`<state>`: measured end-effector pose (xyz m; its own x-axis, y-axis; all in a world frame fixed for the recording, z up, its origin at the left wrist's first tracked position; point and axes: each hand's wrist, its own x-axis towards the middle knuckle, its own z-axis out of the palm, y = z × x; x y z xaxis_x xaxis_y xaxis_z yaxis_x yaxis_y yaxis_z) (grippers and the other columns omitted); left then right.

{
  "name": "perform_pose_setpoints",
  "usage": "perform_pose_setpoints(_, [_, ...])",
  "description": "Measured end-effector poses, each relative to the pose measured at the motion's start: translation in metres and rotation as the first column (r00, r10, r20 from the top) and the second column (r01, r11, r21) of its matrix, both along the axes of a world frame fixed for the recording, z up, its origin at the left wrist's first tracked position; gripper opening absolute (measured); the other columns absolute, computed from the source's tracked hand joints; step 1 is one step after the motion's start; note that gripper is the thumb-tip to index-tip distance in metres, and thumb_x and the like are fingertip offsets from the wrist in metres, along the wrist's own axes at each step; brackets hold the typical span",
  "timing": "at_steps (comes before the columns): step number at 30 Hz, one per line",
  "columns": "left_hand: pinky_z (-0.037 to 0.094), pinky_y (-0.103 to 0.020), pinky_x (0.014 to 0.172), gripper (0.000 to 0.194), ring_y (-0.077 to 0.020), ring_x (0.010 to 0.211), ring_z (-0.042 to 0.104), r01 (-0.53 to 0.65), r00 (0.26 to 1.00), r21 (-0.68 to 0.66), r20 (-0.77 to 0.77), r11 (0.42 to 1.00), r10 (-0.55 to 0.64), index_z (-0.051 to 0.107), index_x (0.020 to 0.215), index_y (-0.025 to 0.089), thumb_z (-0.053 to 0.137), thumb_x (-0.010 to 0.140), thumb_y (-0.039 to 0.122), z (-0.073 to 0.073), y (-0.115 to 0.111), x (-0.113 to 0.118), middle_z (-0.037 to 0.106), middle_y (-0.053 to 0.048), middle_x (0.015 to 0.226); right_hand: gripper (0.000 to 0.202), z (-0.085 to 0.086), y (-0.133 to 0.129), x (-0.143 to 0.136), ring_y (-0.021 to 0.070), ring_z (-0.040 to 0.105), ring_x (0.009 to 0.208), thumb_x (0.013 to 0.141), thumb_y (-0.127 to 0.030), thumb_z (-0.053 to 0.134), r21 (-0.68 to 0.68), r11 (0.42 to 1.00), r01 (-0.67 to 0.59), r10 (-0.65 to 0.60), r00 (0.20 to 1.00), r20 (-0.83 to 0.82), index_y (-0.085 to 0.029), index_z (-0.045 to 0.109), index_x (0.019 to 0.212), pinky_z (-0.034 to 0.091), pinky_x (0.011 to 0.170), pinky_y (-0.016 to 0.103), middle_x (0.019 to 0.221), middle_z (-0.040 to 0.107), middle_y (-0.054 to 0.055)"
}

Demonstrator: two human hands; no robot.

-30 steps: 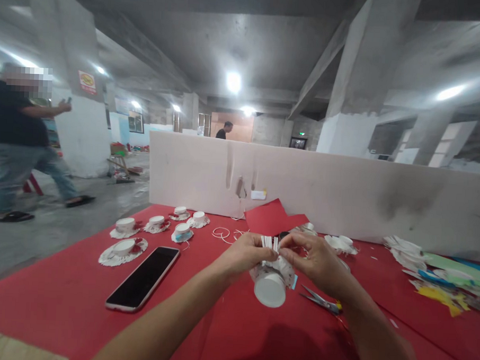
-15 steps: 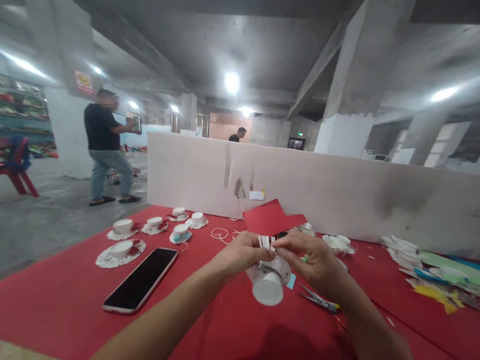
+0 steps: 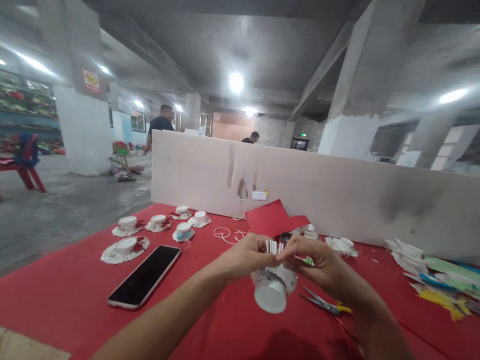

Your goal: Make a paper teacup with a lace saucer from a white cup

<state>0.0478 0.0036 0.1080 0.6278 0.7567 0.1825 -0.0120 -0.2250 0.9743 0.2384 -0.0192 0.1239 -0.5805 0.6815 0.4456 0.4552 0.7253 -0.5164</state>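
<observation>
Both hands meet over a white paper cup [image 3: 270, 296] whose side is cut into strips; its round base faces me and tilts down. My left hand [image 3: 247, 256] pinches the cup's strips from the left, thumb on top. From the right, my right hand [image 3: 314, 257] pinches the same cluster, its fingertips close to the left thumb. Several narrow white strips [image 3: 274, 247] stick up between the fingers. Scissors [image 3: 322, 303] with yellow handles lie partly open on the red table covering, just beyond the right wrist. The exact grip of the right fingertips is partly hidden.
A phone [image 3: 145, 275] lies left of my arms. Behind it sit several cut white cups [image 3: 126, 245]. White string [image 3: 223, 233], red paper [image 3: 274, 216] and colored paper scraps [image 3: 442, 295] lie farther back. A white panel [image 3: 323, 189] borders the table. Two people stand beyond.
The view has shifted slightly. Both hands still pinch the cup, which is tilted a little differently. The person at left has walked right, now partly behind the panel.
</observation>
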Motion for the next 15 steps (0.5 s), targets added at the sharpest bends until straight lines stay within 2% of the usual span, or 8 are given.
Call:
perform_pose_setpoints(4, [0.035, -0.023, 0.056, 0.013, -0.0122, 0.061, 0.053, -0.001, 1.000, 0.003, 0.003, 1.000, 0.001, 0.059, 0.073, 0.012, 0.059, 0.068, 0.024, 0.0002, -0.0018, 0.0012, 0.060, -0.004, 0.069, 0.011, 0.0015, -0.0018, 0.0007, 0.0135, 0.055, 0.077, 0.084, -0.026, 0.056, -0.014, 1.000, 0.008, -0.008, 1.000, 0.013, -0.022, 0.066, 0.086, 0.045, 0.071, 0.027, 0.083, 0.059, 0.002])
perform_pose_setpoints(8, [0.033, -0.022, 0.054, 0.014, -0.0103, 0.058, 0.050, 0.002, 1.000, 0.016, 0.006, 1.000, -0.003, 0.057, 0.073, 0.013, 0.059, 0.069, 0.026, 0.0009, -0.0026, 0.0009, 0.057, -0.002, 0.067, 0.007, 0.0041, -0.0043, -0.0010, 0.0131, 0.054, 0.076, 0.082, -0.022, 0.057, 0.003, 1.000, 0.027, -0.027, 0.999, 0.036, -0.020, 0.062, 0.078, 0.043, 0.070, 0.026, 0.080, 0.058, 0.001])
perform_pose_setpoints(15, [0.029, -0.021, 0.052, 0.013, -0.0088, 0.056, 0.045, -0.033, 0.999, 0.057, -0.014, 0.998, 0.034, 0.053, 0.070, 0.013, 0.057, 0.070, 0.026, 0.0008, -0.0009, -0.0014, 0.051, 0.001, 0.063, 0.009, 0.0027, -0.0028, -0.0012, 0.0131, 0.055, 0.080, 0.084, -0.019, 0.053, 0.018, 1.000, 0.021, -0.021, 1.000, 0.005, -0.021, 0.061, 0.087, 0.044, 0.072, 0.025, 0.086, 0.059, 0.002])
